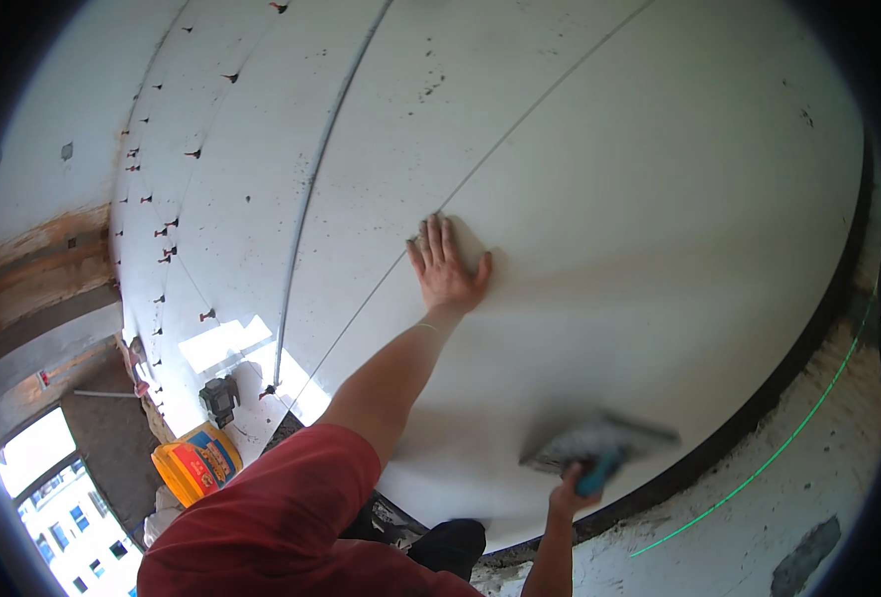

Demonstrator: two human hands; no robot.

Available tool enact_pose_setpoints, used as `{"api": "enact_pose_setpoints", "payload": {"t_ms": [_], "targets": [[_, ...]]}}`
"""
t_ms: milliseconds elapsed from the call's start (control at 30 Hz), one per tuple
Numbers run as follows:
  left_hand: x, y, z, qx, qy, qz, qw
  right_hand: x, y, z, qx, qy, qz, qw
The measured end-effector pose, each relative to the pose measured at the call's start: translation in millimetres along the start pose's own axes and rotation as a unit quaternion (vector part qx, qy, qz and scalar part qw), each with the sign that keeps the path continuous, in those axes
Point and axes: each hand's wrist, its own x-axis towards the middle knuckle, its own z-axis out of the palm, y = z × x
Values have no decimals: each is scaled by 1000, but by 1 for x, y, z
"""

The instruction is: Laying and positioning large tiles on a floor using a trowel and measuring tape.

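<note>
My left hand [447,267] lies flat with its fingers spread on a large pale tile [639,229]. Its fingertips reach the thin joint line [530,112] between two tiles. In my right hand [570,495] is a trowel-like float [599,443], a flat grey plate with a blue handle. The float is smeared by motion over the lower right part of the tile, near its dark edge. Whether its plate touches the tile I cannot tell.
Several red-and-black levelling clips [194,153] stand along joints on the left. A grey strip [323,149] runs along another joint. At lower left are a dark boxy device [220,399] and a yellow bucket [197,464]. A green laser line [759,495] crosses the rough surface at right.
</note>
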Motion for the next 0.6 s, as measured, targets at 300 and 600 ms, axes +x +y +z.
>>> {"api": "enact_pose_setpoints", "payload": {"t_ms": [300,600], "targets": [[8,-19,-1,4,-1,-21,1000,45,9,80,-269,-154,31,950],[4,-33,11,-38,17,-8,999,127,48,199,-305,-220,123,918]]}}
